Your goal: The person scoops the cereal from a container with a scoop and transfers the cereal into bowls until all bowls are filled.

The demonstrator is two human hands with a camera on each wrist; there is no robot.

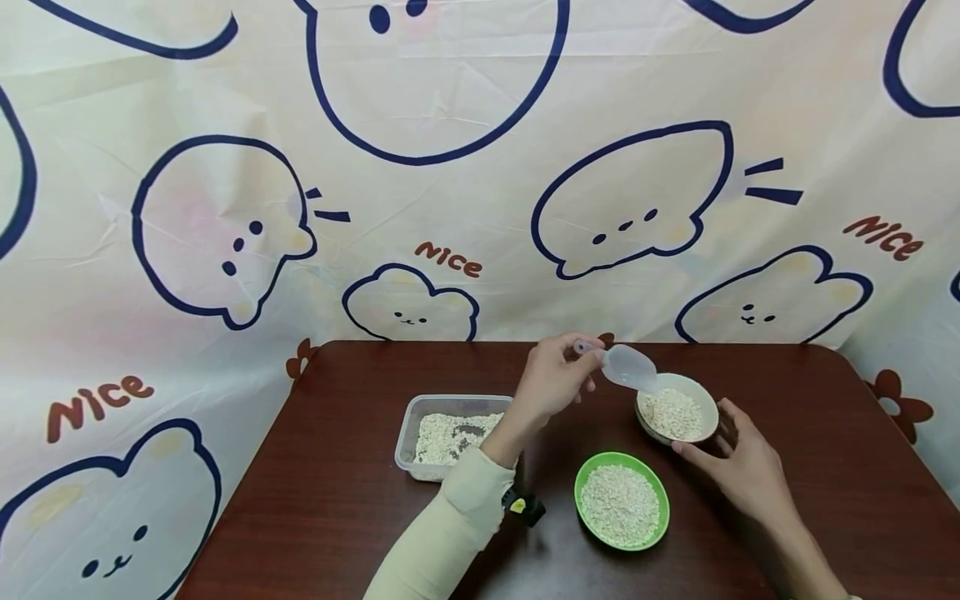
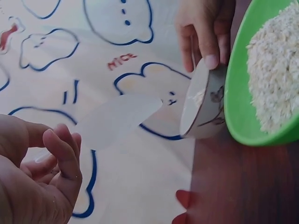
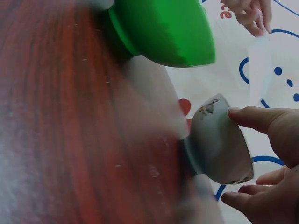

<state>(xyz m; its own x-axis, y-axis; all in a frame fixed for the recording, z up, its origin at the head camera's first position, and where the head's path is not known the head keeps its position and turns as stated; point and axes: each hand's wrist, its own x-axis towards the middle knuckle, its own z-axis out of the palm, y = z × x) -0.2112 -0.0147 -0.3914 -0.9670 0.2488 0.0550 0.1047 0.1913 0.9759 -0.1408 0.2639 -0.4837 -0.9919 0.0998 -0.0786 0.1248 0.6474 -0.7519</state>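
Note:
My left hand [image 1: 558, 373] pinches the handle of a translucent plastic scoop [image 1: 630, 367], whose tip hangs over the left rim of a white bowl. Inside that bowl [image 1: 707, 408] lies a heap of pale oat flakes [image 1: 672, 414]; the right wrist view shows a leaf pattern on its outside. My right hand [image 1: 742, 462] holds the bowl at its right side, with the thumb [image 3: 252, 116] at the rim and the other fingers spread along the far side. Nearer to me stands a green bowl [image 1: 663, 518] filled with oat flakes [image 1: 619, 506].
A clear plastic container [image 1: 405, 442] with more flakes stands on the left, partly behind my left forearm. Everything rests on a dark wood-grain table [image 1: 315, 517]. A printed cloth [image 1: 450, 208] hangs behind the table's back edge. A black strap device [image 1: 525, 506] sits at my left wrist.

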